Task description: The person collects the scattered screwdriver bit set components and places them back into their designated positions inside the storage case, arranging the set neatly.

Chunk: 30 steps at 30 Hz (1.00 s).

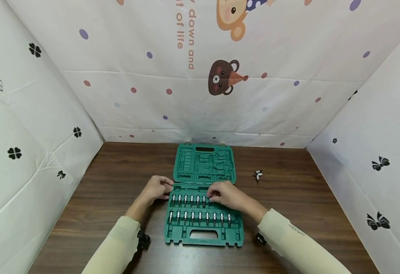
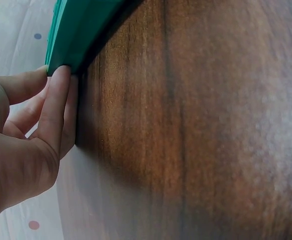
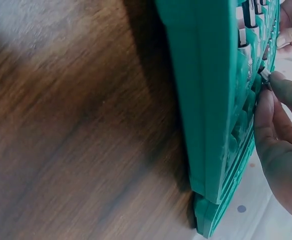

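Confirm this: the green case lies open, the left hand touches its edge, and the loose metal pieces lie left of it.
One slip: the loose metal pieces lie right of the green case, as the head view shows. The case does lie open, and the left hand touches its edge.

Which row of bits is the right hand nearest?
The far row, by the lid: the right hand pinches a bit there; the near row is untouched.

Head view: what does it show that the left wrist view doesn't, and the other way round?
Only the head view shows the right hand, the rows of metal bits and the small loose pieces.

Only the left wrist view shows the green case's outer side up close.

Both show the left hand at that case, the brown table and the spotted wall.
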### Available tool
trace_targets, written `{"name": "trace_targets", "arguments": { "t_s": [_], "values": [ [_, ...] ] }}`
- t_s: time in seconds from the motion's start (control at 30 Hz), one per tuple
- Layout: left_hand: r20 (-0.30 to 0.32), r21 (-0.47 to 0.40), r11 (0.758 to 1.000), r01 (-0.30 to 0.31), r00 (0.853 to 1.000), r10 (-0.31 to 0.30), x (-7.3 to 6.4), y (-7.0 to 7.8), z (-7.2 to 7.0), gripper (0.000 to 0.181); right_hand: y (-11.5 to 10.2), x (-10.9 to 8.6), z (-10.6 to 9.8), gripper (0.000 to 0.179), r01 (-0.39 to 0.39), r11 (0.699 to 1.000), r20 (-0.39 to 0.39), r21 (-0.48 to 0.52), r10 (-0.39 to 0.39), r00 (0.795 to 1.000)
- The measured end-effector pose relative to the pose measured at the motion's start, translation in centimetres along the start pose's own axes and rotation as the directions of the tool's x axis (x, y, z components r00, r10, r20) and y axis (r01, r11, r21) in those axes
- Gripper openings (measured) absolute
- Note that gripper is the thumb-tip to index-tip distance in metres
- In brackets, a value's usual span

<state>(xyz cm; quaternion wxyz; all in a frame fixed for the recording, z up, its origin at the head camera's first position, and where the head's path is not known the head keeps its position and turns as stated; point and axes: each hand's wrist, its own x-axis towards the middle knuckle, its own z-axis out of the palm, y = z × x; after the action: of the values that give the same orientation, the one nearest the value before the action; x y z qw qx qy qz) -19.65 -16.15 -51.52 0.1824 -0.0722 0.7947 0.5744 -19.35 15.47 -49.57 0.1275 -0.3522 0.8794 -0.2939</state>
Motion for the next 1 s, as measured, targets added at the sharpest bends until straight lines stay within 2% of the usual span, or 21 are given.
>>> {"name": "trace_targets", "arguments": {
  "t_s": [0.27, 0.43, 0.63, 1.0],
  "values": [
    [0.003, -0.001, 1.0, 0.006, 1.0, -0.006, 0.04, 0.07, 0.08, 0.018, 0.05, 0.14, 0.39, 0.008, -0.009, 1.0, -0.02, 0.023, 0.009, 1.0],
    [-0.001, 0.0, 1.0, 0.014, 1.0, -0.014, 0.13, -0.03, 0.06, 0.018, -0.07, 0.27, 0.42, 0.014, -0.023, 1.0, -0.034, 0.001, 0.023, 0.999],
    [-0.004, -0.001, 1.0, 0.012, 1.0, -0.012, 0.16, 0.07, 0.06, 0.017, -0.55, 0.4, 0.14, 0.023, -0.063, 0.996, -0.027, -0.058, 0.062, 0.998],
    [-0.001, 0.011, 1.0, 0.006, 1.0, -0.006, 0.2, 0.02, 0.09, 0.018, -0.83, 0.94, -0.21, 0.025, -0.1, 0.994, 0.001, -0.047, 0.1, 0.995]
  ]
}}
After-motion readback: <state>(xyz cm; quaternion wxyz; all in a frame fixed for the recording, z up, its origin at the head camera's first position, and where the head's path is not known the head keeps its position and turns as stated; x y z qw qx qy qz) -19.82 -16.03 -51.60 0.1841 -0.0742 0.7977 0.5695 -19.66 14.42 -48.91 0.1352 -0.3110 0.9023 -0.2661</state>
